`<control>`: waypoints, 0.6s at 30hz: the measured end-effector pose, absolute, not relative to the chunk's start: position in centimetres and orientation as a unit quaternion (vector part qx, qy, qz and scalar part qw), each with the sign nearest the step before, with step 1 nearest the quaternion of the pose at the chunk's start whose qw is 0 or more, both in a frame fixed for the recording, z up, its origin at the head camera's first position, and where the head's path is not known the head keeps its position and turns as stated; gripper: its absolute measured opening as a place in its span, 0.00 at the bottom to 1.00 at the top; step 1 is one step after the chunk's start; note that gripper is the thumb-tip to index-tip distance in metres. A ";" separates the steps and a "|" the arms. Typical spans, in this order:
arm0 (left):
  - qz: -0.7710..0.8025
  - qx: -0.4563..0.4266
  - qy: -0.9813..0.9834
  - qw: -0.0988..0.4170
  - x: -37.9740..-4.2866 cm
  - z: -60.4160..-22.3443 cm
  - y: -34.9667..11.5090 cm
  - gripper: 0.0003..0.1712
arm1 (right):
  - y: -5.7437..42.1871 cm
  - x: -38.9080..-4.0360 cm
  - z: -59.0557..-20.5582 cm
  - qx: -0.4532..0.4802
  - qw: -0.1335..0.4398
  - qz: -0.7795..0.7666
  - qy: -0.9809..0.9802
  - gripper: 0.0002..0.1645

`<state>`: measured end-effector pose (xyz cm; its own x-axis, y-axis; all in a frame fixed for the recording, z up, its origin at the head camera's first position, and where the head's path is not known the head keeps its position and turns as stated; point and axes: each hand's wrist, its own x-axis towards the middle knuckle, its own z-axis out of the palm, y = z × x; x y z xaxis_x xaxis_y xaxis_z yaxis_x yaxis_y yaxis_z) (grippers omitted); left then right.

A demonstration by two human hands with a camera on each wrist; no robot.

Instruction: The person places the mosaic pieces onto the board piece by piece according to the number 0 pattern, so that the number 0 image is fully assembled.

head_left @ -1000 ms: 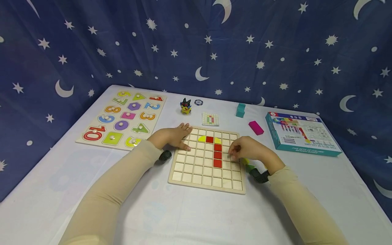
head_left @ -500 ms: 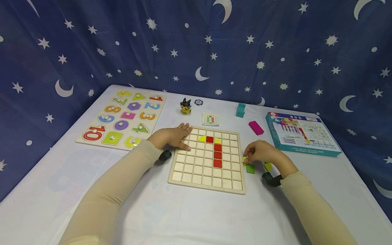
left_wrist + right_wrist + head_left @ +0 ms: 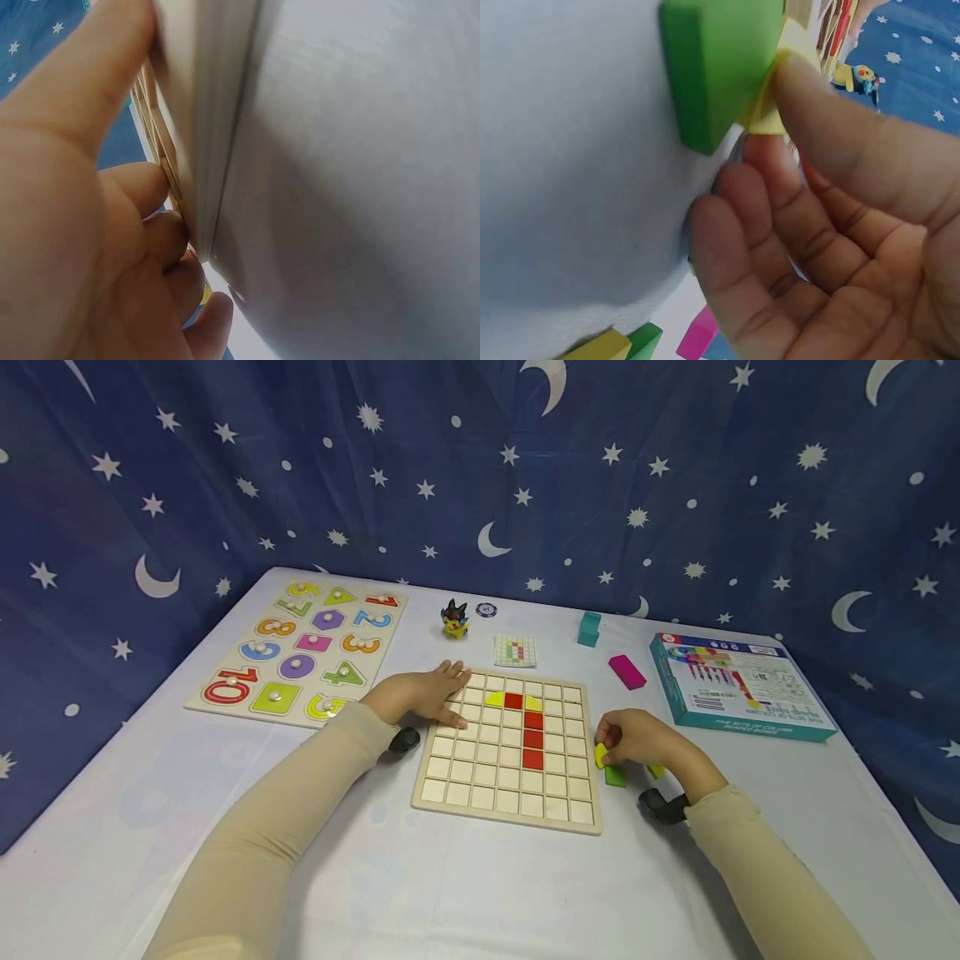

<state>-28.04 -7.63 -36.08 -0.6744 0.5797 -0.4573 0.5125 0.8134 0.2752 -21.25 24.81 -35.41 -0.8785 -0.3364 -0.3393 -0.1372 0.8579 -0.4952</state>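
A wooden grid board (image 3: 484, 774) lies mid-table, with red tiles (image 3: 533, 739) down one column and another red one between two yellow pieces (image 3: 495, 699) in an upper row. My left hand (image 3: 427, 693) rests on the board's left edge, fingers spread over the upper left cells. Just off the right edge, my right hand (image 3: 637, 737) pinches a yellow tile (image 3: 601, 755) between thumb and fingertips. Right beside it lies a green tile (image 3: 615, 776), large in the right wrist view. Another yellow piece (image 3: 656, 771) is partly hidden under the right hand.
Beyond the board lie a small pattern card (image 3: 515, 652), a toy figure (image 3: 454, 620) and a round chip (image 3: 487, 610). A number puzzle (image 3: 367, 681) is at left. Teal (image 3: 588, 629) and magenta (image 3: 627, 672) blocks and a teal-edged box (image 3: 742, 685) are at right.
My right hand has moved right, from over the board's right columns to the loose tiles, and now has a yellow one in its fingertips. My left hand has stayed put.
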 end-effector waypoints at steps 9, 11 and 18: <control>0.060 0.301 0.914 0.267 -28.2 -36.3 -7.7 0.54 | 25.1 -21.1 -35.1 -0.158 0.207 -0.269 0.927 0.09; 0.064 0.299 0.913 0.270 -28.3 -36.3 -7.7 0.55 | 25.2 -21.0 -34.9 -0.163 0.204 -0.271 0.926 0.08; 0.083 0.301 0.908 0.279 -28.6 -36.5 -7.9 0.60 | 24.5 -20.7 -34.1 -0.174 0.201 -0.284 0.921 0.07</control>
